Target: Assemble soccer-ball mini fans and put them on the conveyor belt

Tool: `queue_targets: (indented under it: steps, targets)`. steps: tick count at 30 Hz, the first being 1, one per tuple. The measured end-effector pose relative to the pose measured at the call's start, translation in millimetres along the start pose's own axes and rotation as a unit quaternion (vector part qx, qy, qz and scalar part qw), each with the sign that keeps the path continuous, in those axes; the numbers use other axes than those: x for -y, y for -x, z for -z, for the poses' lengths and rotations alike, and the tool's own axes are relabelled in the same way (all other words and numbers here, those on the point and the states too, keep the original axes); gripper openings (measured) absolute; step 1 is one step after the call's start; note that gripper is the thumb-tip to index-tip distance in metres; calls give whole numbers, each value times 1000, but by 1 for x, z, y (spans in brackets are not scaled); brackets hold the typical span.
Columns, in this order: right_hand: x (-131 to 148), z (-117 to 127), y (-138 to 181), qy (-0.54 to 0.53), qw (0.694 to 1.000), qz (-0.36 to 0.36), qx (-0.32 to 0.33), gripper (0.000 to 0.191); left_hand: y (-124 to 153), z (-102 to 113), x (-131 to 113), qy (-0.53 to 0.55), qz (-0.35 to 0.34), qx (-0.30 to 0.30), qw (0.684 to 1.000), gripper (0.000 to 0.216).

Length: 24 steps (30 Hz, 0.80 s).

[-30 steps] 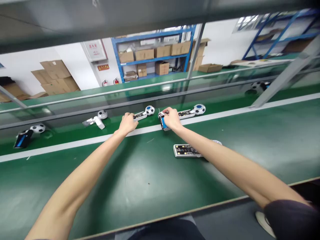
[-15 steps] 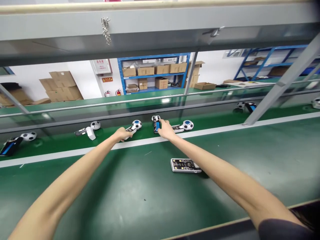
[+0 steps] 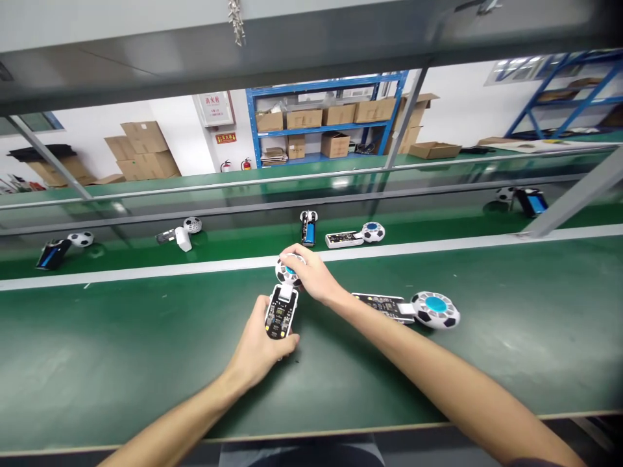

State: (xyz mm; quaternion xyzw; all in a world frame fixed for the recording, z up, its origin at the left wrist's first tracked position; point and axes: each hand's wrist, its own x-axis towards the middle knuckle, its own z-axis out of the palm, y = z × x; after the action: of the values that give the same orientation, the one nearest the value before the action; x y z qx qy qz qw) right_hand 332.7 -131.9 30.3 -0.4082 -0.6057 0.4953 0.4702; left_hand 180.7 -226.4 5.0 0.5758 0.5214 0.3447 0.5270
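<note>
My left hand point(image 3: 265, 337) is closed around the handle of a white handheld device point(image 3: 281, 314), its black circuit board exposed and facing up. At the far end of that handle, my right hand point(image 3: 311, 272) grips the round soccer-ball-patterned head with a blue centre, fingers over its top and side. To the right, partly behind my right forearm, a similar device point(image 3: 435, 310) lies on the green bench. Beyond my hands, a unit with a blue cylinder point(image 3: 308, 230) and another open-board device point(image 3: 345, 239) lie on the far green strip.
Along the far strip lie a black-and-blue unit point(image 3: 53, 254) and a white part with a ball head point(image 3: 183, 237) at left, and another blue-faced unit point(image 3: 533, 202) at right. A slanted metal post point(image 3: 577, 191) stands at right; a grey overhead beam point(image 3: 311, 52) crosses above.
My left hand has drawn the device from the far strip towards me. My right hand has let go of the blue-cylinder unit and now grips this device's ball head. The view has shifted.
</note>
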Motion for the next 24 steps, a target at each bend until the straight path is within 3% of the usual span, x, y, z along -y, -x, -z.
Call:
queue_targets:
  steps: [4, 6, 10, 14, 16, 17, 19, 21, 24]
  targets:
    - [-6, 4, -15, -26, 983, -163, 81, 27, 3, -14, 2, 10, -11, -21, 1000, 50]
    - [-12, 5, -23, -13, 976, -193, 97, 30, -1, -21, 3, 27, -13, -8, 1000, 52]
    - [-23, 9, -35, 46, 975, -192, 98, 24, -16, -24, 5, 63, -18, 4, 998, 36]
    - [-23, 12, -29, 118, 983, -128, 59, 13, -28, -18, 5, 85, -28, 13, 996, 37]
    - [-15, 14, -12, 187, 982, -32, 10, 12, -29, -15, 4, 113, -10, 18, 993, 43]
    - [-9, 14, -1, 241, 970, 41, -9, 15, -28, -14, 3, 130, 3, 20, 991, 44]
    - [1, 17, 23, 340, 928, 154, 18, 18, -26, -13, 1, 160, 23, 23, 987, 46]
    - [8, 19, 44, 410, 889, 192, 75, 18, -24, -13, -2, 181, 36, 29, 982, 46]
    - [10, 20, 62, 446, 863, 209, 111, 20, -22, -13, -3, 188, 42, 38, 980, 48]
